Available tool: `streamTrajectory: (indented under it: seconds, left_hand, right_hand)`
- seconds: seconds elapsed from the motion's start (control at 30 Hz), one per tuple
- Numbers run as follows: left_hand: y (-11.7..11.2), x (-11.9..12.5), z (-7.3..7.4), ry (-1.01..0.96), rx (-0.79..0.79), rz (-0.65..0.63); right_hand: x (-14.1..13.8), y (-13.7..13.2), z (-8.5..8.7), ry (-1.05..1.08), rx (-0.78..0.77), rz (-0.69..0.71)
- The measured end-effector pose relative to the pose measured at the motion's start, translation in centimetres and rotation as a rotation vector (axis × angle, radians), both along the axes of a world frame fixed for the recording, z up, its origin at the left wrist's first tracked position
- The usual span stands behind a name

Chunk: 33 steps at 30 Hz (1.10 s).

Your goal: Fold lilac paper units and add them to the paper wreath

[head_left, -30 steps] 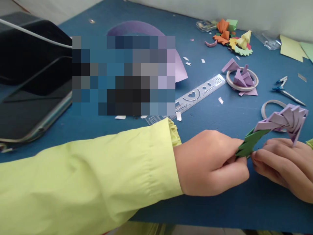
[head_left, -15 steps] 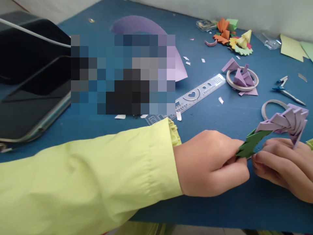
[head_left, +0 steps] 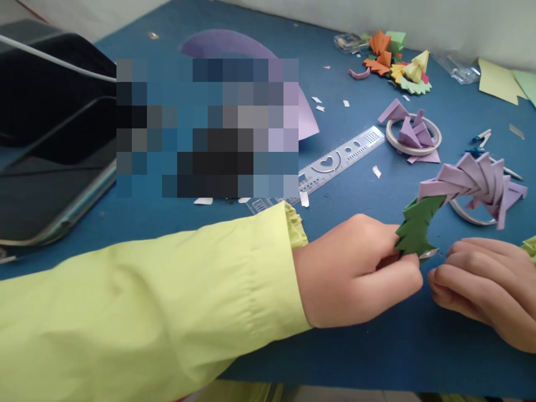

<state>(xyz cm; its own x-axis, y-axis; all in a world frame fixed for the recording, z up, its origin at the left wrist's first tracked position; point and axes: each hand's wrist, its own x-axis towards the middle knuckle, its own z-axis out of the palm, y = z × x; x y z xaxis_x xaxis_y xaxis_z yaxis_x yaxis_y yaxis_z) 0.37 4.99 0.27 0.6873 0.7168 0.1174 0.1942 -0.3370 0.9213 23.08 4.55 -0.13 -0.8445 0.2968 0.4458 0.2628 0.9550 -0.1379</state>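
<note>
My left hand [head_left: 355, 273], in a yellow-green sleeve, pinches the green end [head_left: 414, 229] of a chain of folded paper pieces. The chain arches up and to the right into a curl of purple pieces [head_left: 477, 181], held above the blue table [head_left: 377, 352]. My right hand [head_left: 486, 285] rests on the table just right of the green end, its fingers curled in. It is apart from the chain. A small pale scrap [head_left: 429, 254] lies at its fingertips; whether it grips anything is hidden.
A clear stencil ruler [head_left: 335, 162] lies behind my left hand. Beyond it sit a tape ring [head_left: 391, 137] holding purple folded pieces, a second ring [head_left: 463, 211], coloured folded pieces [head_left: 397, 61], a purple sheet [head_left: 234, 44] and a compass [head_left: 481, 142]. A dark screen [head_left: 50, 167] fills the left.
The paper chain has risen and tipped upright. My right hand has let go of it and stays low on the table.
</note>
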Motion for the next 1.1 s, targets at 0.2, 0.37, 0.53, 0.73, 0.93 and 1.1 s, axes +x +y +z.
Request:
streamTrajectory:
  seconds: [0.2,0.37,0.53,0.73,0.93,1.1]
  left_hand:
    - [0.02,-0.05,-0.06,0.01,0.015,-0.012]
    - [0.12,0.0,-0.32,0.038,0.01,-0.037]
    - [0.2,0.1,-0.58,0.051,0.022,-0.058]
    - [0.14,0.11,-0.57,0.028,0.034,-0.078]
    - [0.13,0.08,-0.53,0.051,0.03,-0.065]
    - [0.14,-0.04,-0.25,0.034,0.005,-0.033]
  right_hand:
    - [0.33,-0.17,-0.08,0.04,0.025,-0.11]
    - [0.47,0.18,-0.16,0.006,0.063,-0.077]
    - [0.44,0.42,-0.16,-0.016,0.075,-0.075]
    - [0.6,0.39,-0.59,-0.041,0.115,-0.079]
    - [0.21,0.35,-0.72,-0.03,0.121,-0.062]
    - [-0.2,0.3,-0.38,-0.001,0.042,-0.066]
